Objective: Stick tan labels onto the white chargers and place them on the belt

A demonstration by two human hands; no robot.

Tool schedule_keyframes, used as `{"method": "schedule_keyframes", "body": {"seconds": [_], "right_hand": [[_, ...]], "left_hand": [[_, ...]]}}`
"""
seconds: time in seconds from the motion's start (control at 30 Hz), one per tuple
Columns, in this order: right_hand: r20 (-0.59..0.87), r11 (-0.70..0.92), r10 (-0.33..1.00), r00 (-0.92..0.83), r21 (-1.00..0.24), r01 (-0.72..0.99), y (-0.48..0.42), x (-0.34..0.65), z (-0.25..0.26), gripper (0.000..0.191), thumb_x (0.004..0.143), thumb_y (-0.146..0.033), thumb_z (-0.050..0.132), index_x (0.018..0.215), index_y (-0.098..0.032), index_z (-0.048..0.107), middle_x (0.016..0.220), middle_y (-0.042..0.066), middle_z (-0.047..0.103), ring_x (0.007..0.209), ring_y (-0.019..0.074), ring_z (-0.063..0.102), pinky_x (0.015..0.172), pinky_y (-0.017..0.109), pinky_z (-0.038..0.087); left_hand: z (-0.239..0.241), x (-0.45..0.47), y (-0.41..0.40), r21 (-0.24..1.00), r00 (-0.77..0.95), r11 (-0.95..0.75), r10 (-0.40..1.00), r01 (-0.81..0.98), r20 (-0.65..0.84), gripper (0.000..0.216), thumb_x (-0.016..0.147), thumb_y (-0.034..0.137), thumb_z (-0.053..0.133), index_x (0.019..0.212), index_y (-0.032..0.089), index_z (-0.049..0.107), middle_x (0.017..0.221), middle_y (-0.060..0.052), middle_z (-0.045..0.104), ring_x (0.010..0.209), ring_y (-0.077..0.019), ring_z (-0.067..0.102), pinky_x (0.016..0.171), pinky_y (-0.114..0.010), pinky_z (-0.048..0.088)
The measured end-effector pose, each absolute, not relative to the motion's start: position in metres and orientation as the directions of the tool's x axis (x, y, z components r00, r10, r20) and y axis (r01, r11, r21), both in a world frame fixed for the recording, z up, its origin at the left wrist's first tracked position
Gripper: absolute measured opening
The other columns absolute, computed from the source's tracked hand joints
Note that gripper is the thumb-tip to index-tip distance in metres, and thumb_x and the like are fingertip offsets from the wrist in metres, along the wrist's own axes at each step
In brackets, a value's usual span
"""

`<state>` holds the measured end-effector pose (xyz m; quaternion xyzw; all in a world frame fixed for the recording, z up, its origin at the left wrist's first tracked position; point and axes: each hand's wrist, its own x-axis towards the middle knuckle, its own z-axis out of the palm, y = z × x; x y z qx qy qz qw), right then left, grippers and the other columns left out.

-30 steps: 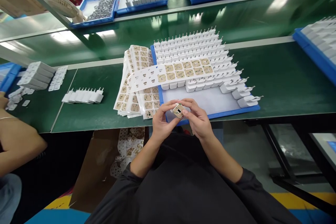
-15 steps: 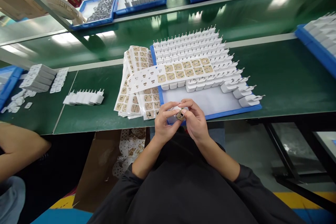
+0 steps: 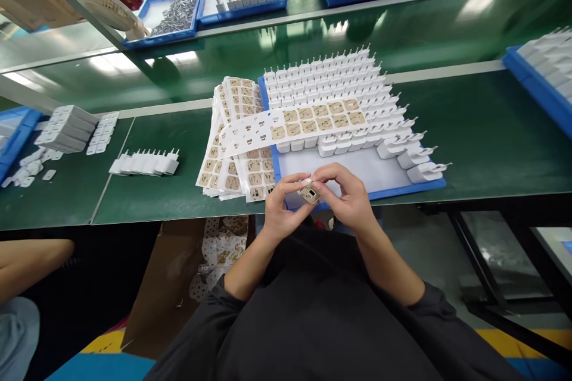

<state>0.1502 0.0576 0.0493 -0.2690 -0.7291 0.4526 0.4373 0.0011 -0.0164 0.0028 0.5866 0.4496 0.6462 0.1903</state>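
Between my hands, at the front edge of a blue tray (image 3: pixel 402 189), is a white plug charger (image 3: pixel 309 193) whose end face carries a tan sticker with dark cut-outs. My left hand (image 3: pixel 283 208) grips the charger from the left, fingers curled round it. On the other side my right hand (image 3: pixel 346 196) pinches its upper right edge between thumb and fingers. Rows of white chargers (image 3: pixel 322 80) stand in the tray, pins up. Across them lies a sticker sheet (image 3: pixel 308 120), tan stickers on its right part and bare white backing on its left.
A pile of sticker sheets (image 3: pixel 214 172) lies left of the tray. Farther left are a row of chargers (image 3: pixel 145 164) and stacked white parts (image 3: pixel 67 128). A co-worker's arm (image 3: pixel 31 265) shows at lower left. Below the bench stands a cardboard box (image 3: pixel 152 297).
My right hand has shifted slightly right and its fingers have moved to the charger's upper edge. More of the stickered face shows. The co-worker's arm has drawn back left.
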Motion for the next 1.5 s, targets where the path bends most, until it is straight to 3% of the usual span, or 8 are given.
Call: {"method": "schedule_keyframes", "body": {"seconds": [0.1, 0.2, 0.3, 0.53, 0.8, 1.07, 1.37, 1.5], "right_hand": [[0.600, 0.684, 0.681, -0.419, -0.726, 0.071, 0.053, 0.152, 0.051, 0.006, 0.090, -0.023, 0.069, 0.092, -0.028, 0.072, 0.101, 0.006, 0.071, 0.095, 0.0230, 0.068, 0.083, 0.040, 0.057], [0.636, 0.679, 0.666, -0.391, -0.734, -0.037, 0.036, 0.152, 0.047, 0.006, 0.092, -0.023, 0.067, 0.095, -0.028, 0.069, 0.096, 0.005, 0.072, 0.085, 0.0208, 0.069, 0.076, 0.037, 0.059], [0.382, 0.423, 0.676, -0.631, -0.901, -0.092, 0.013, 0.146, 0.043, 0.008, 0.097, -0.023, 0.062, 0.103, -0.025, 0.066, 0.086, 0.002, 0.073, 0.072, 0.0156, 0.070, 0.067, 0.028, 0.057], [-0.083, 0.350, 0.105, -0.991, -0.930, 0.115, -0.036, 0.043, -0.029, 0.019, 0.088, -0.005, 0.060, 0.092, -0.020, 0.072, 0.088, 0.003, 0.076, 0.082, 0.0178, 0.072, 0.078, 0.027, 0.054], [-0.305, 0.460, 0.019, -0.952, -0.843, 0.279, -0.061, -0.048, -0.140, 0.029, 0.097, -0.032, 0.067, 0.122, -0.016, 0.065, 0.120, 0.009, 0.070, 0.101, 0.0210, 0.070, 0.088, 0.041, 0.060], [-0.346, 0.519, -0.063, -0.936, -0.812, 0.266, -0.049, -0.025, -0.161, 0.023, 0.097, -0.020, 0.066, 0.119, -0.014, 0.069, 0.112, 0.008, 0.074, 0.098, 0.0204, 0.073, 0.089, 0.040, 0.061], [-0.271, 0.576, -0.024, -0.962, -0.790, 0.208, -0.023, 0.021, -0.113, 0.034, 0.091, -0.010, 0.061, 0.123, -0.014, 0.073, 0.126, 0.015, 0.075, 0.117, 0.0271, 0.071, 0.105, 0.038, 0.051], [-0.249, 0.592, -0.061, -0.967, -0.789, 0.166, -0.013, 0.051, -0.073, 0.035, 0.092, -0.013, 0.059, 0.124, -0.014, 0.073, 0.128, 0.016, 0.074, 0.117, 0.0281, 0.071, 0.103, 0.038, 0.052]], "left_hand": [[0.002, 0.004, -0.018, 0.866, -0.314, -0.429, 0.811, 0.256, 0.494, 0.042, 0.085, 0.025, 0.080, 0.122, 0.024, 0.060, 0.124, -0.011, 0.071, 0.119, -0.0259, 0.070, 0.103, -0.044, 0.057], [0.006, 0.000, -0.020, 0.918, -0.426, -0.326, 0.815, 0.226, 0.394, 0.043, 0.087, 0.034, 0.079, 0.122, 0.023, 0.058, 0.124, -0.012, 0.071, 0.121, -0.0267, 0.069, 0.102, -0.042, 0.056], [0.014, -0.019, -0.023, 0.929, -0.508, -0.326, 0.778, 0.177, 0.370, 0.043, 0.089, 0.034, 0.076, 0.123, 0.024, 0.052, 0.124, -0.013, 0.071, 0.120, -0.0250, 0.069, 0.098, -0.038, 0.057], [0.025, -0.132, -0.057, 0.848, -0.689, -0.107, 0.533, 0.520, 0.490, 0.042, 0.087, 0.033, 0.072, 0.124, 0.021, 0.056, 0.124, -0.012, 0.062, 0.111, -0.0214, 0.067, 0.086, -0.029, 0.058], [0.011, -0.244, -0.059, 0.470, -0.653, 0.458, 0.592, 0.755, 0.472, 0.023, 0.086, 0.025, 0.068, 0.108, 0.020, 0.066, 0.116, -0.012, 0.067, 0.118, -0.0294, 0.059, 0.104, -0.043, 0.046], [-0.006, -0.277, -0.056, 0.365, -0.657, 0.548, 0.591, 0.753, 0.467, 0.024, 0.082, 0.026, 0.072, 0.102, 0.018, 0.062, 0.128, -0.017, 0.056, 0.129, -0.0389, 0.044, 0.109, -0.053, 0.038], [0.005, -0.314, -0.052, 0.503, -0.710, 0.501, 0.506, 0.704, 0.489, 0.018, 0.087, 0.027, 0.068, 0.097, 0.017, 0.057, 0.122, -0.015, 0.053, 0.129, -0.0413, 0.036, 0.112, -0.070, 0.028], [0.030, -0.283, -0.022, 0.506, -0.651, 0.425, 0.607, 0.751, 0.456, 0.023, 0.092, 0.031, 0.062, 0.110, 0.017, 0.060, 0.122, -0.013, 0.061, 0.125, -0.0338, 0.049, 0.113, -0.056, 0.037]]}}
